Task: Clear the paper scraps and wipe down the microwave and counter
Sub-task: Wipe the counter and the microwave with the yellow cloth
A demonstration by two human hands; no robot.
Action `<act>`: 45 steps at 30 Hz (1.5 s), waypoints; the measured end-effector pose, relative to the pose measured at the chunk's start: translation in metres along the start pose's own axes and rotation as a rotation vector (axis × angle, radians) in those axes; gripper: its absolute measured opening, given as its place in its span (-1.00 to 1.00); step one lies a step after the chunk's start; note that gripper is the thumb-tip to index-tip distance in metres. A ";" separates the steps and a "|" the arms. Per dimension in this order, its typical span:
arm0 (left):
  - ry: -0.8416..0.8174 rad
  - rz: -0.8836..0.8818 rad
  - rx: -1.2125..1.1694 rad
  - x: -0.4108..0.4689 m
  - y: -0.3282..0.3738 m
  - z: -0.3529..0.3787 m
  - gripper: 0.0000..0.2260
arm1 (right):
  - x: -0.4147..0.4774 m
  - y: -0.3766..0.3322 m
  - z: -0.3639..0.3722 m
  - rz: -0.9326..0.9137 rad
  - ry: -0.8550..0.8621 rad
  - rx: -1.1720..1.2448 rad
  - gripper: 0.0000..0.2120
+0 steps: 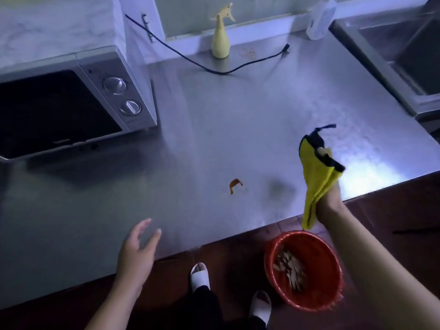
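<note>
My right hand [329,201] grips a yellow cloth [315,172] with a black edge, raised above the counter's front right edge. Something small and pale sits in the cloth's top fold. My left hand [138,248] hovers with relaxed fingers over the steel counter [214,129] near its front edge and holds nothing. A small orange-brown stain [234,184] lies on the counter between my hands. The silver microwave [71,103] stands at the left, its door shut. On the floor below my right arm, a red bin [303,270] holds several paper scraps [289,263].
A yellow spray bottle [221,36] stands at the back of the counter, with a black cable [214,65] running past it. A clear bottle [320,17] is at the back right beside a steel sink [404,55]. My feet in white slippers [200,276] stand on the dark floor.
</note>
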State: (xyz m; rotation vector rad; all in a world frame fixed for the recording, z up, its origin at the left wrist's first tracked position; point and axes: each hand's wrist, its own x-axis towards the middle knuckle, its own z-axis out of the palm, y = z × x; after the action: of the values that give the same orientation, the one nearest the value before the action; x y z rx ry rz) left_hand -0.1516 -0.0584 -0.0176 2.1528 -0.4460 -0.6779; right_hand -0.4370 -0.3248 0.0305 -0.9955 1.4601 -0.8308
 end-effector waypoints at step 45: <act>0.469 0.041 0.672 0.076 -0.101 -0.015 -0.41 | -0.040 0.146 0.081 -0.556 -0.355 -1.492 -0.30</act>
State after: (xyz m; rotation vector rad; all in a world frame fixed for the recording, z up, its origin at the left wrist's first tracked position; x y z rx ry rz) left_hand -0.0740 -0.0275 -0.1138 2.8134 -0.5032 0.0408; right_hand -0.3745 -0.2274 -0.0969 -2.5586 1.3661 0.2900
